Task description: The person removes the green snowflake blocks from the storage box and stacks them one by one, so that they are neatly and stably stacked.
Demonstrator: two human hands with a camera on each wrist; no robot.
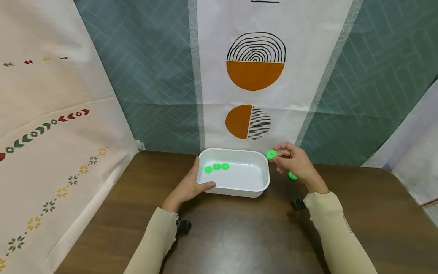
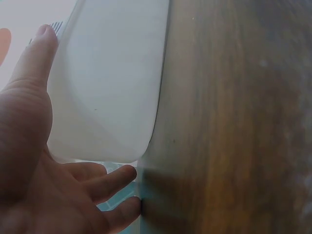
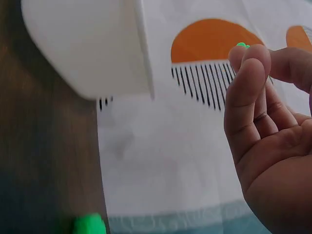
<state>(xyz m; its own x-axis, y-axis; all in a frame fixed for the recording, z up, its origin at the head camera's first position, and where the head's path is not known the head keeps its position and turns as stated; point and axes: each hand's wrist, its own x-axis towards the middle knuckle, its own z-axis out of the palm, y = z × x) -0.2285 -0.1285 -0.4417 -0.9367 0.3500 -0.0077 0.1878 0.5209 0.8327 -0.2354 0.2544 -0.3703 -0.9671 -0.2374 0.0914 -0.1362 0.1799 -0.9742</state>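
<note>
**Pinching a bright green, flower-shaped disc (image 1: 272,154) beside a white, round-cornered rectangular container (image 1: 244,179)**

Grasping that disc between thumb and fingertips of the right hand (image 1: 292,160), near the container's far right corner; impossible to tell whether touching the rim. Showing only as a sliver above the fingertips in the right wrist view.

Gripping the container's left end with the left hand (image 1: 189,185), with thumb over the near rim and other fingers about the end wall.

Seeing inside, toward the left, three more bright green, flower-shaped discs (image 1: 216,166) in a short row. Finding another green piece (image 1: 292,176) on the dark brown, wood-grained counter (image 1: 222,232), partly hidden behind the right hand and blurred in the right wrist view.

Wearing cream sleeves (image 1: 155,236), with a small black device (image 1: 184,227) at each wrist. Facing a white hanging panel (image 1: 212,38) printed with half-orange, half-lined circles, between blue-green brick-patterned panels (image 1: 143,76). Having at left a cream cloth (image 1: 68,140) with rows of coloured motifs.
</note>
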